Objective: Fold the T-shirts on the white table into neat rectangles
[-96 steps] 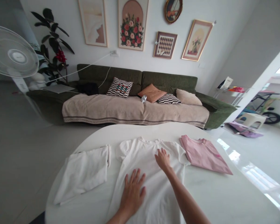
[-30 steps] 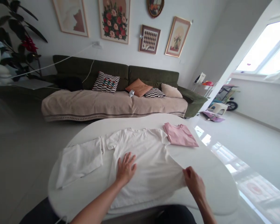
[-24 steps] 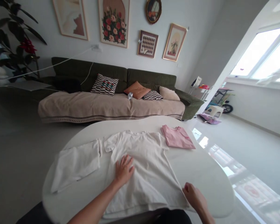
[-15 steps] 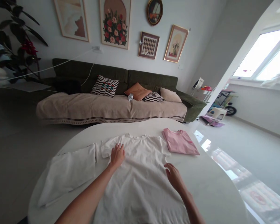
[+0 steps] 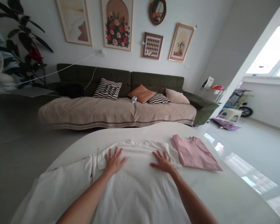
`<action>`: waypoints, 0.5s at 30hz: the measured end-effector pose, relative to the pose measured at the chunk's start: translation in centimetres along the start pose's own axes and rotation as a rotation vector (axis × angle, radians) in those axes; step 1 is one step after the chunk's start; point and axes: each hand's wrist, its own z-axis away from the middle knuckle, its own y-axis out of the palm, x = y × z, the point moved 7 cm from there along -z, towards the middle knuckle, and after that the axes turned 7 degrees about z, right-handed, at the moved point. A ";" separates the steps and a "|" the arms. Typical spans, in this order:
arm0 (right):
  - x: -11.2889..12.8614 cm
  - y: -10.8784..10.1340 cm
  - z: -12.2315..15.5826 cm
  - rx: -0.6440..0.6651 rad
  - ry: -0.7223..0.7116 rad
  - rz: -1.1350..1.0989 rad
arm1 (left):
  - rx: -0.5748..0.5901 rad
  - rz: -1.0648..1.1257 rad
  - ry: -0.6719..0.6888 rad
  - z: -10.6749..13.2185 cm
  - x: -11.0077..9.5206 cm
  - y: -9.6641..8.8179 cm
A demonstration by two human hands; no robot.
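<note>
A white T-shirt (image 5: pixel 137 186) lies spread out on the white table, its neckline toward the far side and its lower part running out of view at the bottom. My left hand (image 5: pixel 114 161) rests flat on the shirt's upper left, fingers spread. On the upper right of the same shirt, my right hand (image 5: pixel 162 161) lies palm down, fingers also apart. Neither hand grips the cloth. To the left is a folded white garment (image 5: pixel 60 186). A folded pink shirt (image 5: pixel 197 152) sits to the right, close to the white sleeve.
The white table (image 5: pixel 214 189) has a rounded edge. Beyond it stands a green sofa (image 5: pixel 154 77) with a beige cover (image 5: pixel 95 113) and several cushions. A plant (image 5: pixel 25 40) is at the far left. Tiled floor and a white stool (image 5: pixel 231 114) are on the right.
My right hand has moved from the shirt's right edge up and inward onto its chest area. My left hand's fingers have spread wider. The view has shifted slightly.
</note>
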 end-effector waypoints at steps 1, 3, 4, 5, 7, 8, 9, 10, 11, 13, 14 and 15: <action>-0.1 -0.5 -0.6 -0.017 0.029 0.004 | 0.015 0.000 -0.018 -0.6 0.3 -0.2; 0.3 -1.3 -1.2 -0.056 0.080 0.012 | 0.067 -0.001 -0.057 -1.6 0.8 -0.7; 0.7 -1.4 -1.1 -0.076 0.094 0.017 | 0.087 -0.007 -0.073 -1.8 0.8 -1.0; 1.4 -1.3 -0.8 -0.102 0.093 0.022 | 0.088 -0.018 -0.082 -1.7 0.6 -1.3; 3.3 -0.5 0.3 -0.159 0.045 0.033 | 0.021 -0.044 -0.060 -0.3 -0.7 -2.0; 4.2 0.2 1.1 -0.177 0.003 0.036 | -0.034 -0.050 -0.017 0.9 -1.7 -2.3; 4.9 1.0 2.0 -0.188 -0.044 0.038 | -0.084 -0.047 0.040 2.5 -2.9 -2.3; 5.4 1.7 2.8 -0.192 -0.086 0.041 | -0.108 -0.034 0.115 4.3 -4.2 -2.1; 5.4 2.4 3.5 -0.189 -0.107 0.045 | -0.099 -0.013 0.180 6.0 -5.2 -1.5; 4.0 2.8 4.4 -0.196 -0.078 0.063 | -0.050 0.029 0.231 9.1 -6.3 -0.4; 2.8 2.7 4.8 -0.199 -0.038 0.073 | -0.024 0.046 0.234 10.1 -6.4 -0.1; 1.6 2.3 5.1 -0.196 0.012 0.082 | 0.001 0.056 0.231 10.8 -6.3 0.0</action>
